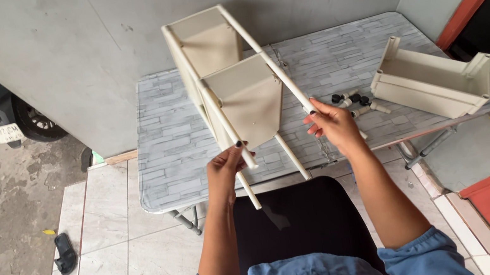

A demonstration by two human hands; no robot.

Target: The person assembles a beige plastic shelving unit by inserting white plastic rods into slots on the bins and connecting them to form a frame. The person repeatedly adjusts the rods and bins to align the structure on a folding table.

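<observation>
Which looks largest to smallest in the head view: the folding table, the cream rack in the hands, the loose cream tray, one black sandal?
1. folding table
2. cream rack
3. loose cream tray
4. black sandal

The rack is raised nearer the camera, but the order looks clear.

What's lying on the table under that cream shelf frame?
Under the cream shelf frame, only the brick-patterned table shows. Its panels hide the surface directly beneath. Small caster wheels lie beside it, not under.

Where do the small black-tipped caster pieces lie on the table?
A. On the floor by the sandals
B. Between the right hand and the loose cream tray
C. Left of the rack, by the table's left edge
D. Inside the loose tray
B: the casters lie on the table between the right hand and the tray.
</observation>
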